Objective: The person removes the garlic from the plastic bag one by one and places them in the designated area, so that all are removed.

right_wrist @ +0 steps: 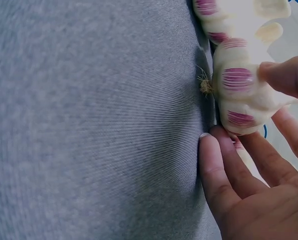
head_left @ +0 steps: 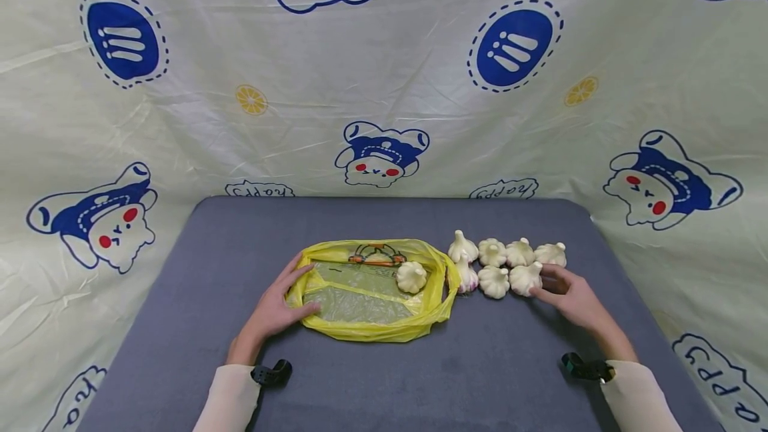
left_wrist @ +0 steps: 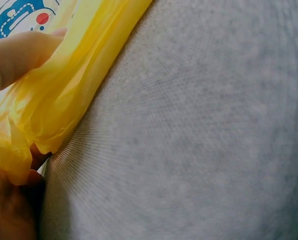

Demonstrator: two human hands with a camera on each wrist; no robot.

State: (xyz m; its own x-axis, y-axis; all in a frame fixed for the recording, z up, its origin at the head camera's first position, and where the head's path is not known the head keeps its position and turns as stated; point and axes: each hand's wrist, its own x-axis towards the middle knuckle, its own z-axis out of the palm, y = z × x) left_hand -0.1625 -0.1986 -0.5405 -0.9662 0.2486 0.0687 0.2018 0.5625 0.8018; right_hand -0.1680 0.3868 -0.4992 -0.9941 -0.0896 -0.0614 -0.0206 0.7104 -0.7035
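Note:
A yellow plastic bag (head_left: 372, 333) lies on the table with its mouth spread wide. One white garlic bulb (head_left: 411, 277) sits inside, toward the right. My left hand (head_left: 273, 309) holds the bag's left rim; in the left wrist view the thumb (left_wrist: 24, 56) lies over the yellow plastic. To the right of the bag, several garlic bulbs (head_left: 493, 253) stand in two rows. My right hand (head_left: 573, 299) grips the front-row bulb (head_left: 525, 279) at the right end. Purple streaks mark this garlic bulb (right_wrist: 237, 80) in the right wrist view, with thumb and fingers about it.
A grey-blue cloth covers the table (head_left: 372, 385). Behind it hangs a pale curtain (head_left: 396, 59) with blue cartoon prints. The bag's right-hand loop (head_left: 451, 285) lies against a purple-tinged garlic bulb (head_left: 465, 277).

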